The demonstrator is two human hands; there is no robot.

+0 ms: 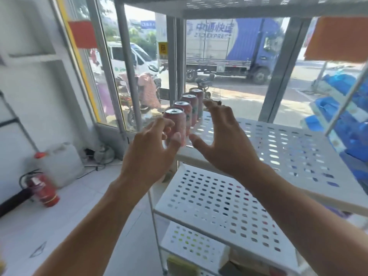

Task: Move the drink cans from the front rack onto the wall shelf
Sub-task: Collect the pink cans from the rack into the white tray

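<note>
Seen from the head camera: four pink drink cans lined up along the left edge of a white perforated rack shelf (pixel 278 140), nearest can (pixel 176 124) at the shelf's front left corner, second can (pixel 184 111), third can (pixel 190 102) and fourth can (pixel 197 95) receding behind it toward the window glass (pixel 239 56). All four standing upright, long axes vertical, pull-tab tops facing up, row running from the shelf's front corner back to the glass. Left hand (pixel 147 154) raised just in front of the nearest can, fingers loosely curled and spread, partly overlapping the can body in the picture; contact impossible to confirm through motion blur, nothing plainly gripped. Right hand (pixel 225 140) hovering over the shelf just right of the row, fingers splayed wide, thumb pointing toward the nearest can, holding nothing. Likely thin, smooth metal cylinders: stiff if full, easily dented if empty, fullness not readable here, sides probably slick. Best taken around the mid-body with thumb opposite fingers, kept vertical. Lower perforated tier (pixel 219 206) below and in front of the shelf, a red fire extinguisher (pixel 44 193) and a white jerrycan (pixel 61 162) on the floor well left of it. Wall shelf not identifiable for certain.
</note>
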